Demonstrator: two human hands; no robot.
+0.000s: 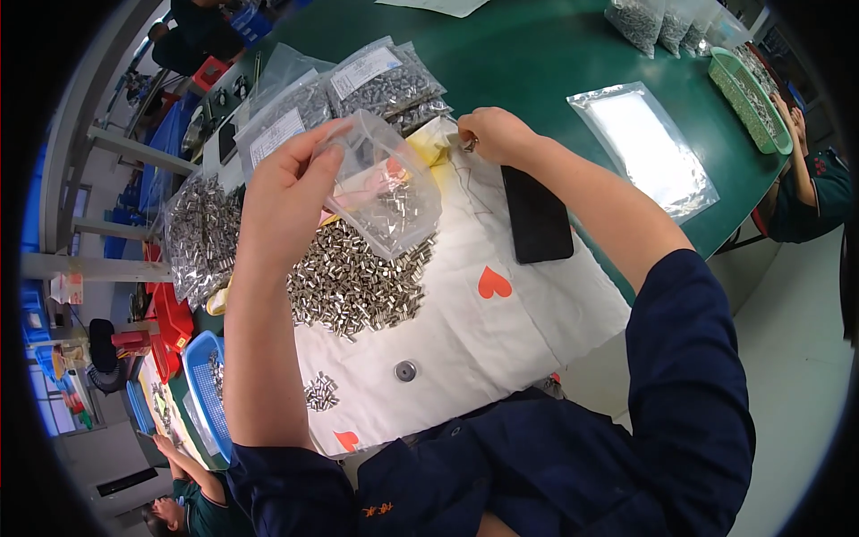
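Note:
My left hand (300, 174) pinches the rim of a clear plastic bag (413, 224), which hangs with its mouth spread and some small metal cylinders inside. Below the bag, a heap of short shiny metal cylinders (358, 291) lies on a white cloth (474, 345) with red hearts. My right hand (501, 134) is closed at the cloth's far edge, a small shiny metal piece just showing at its fingertips. A smaller group of cylinders (321, 394) lies by my left forearm. Nearer to me is a round grey metal piece (405, 370) with a hole.
A black phone (539, 219) rests on the cloth under my right forearm. Filled bags (380, 76) stand beyond my left hand, another (201, 233) left of it. A flat clear pouch (642, 148) lies right. Co-workers sit near a green basket (750, 98) and at lower left.

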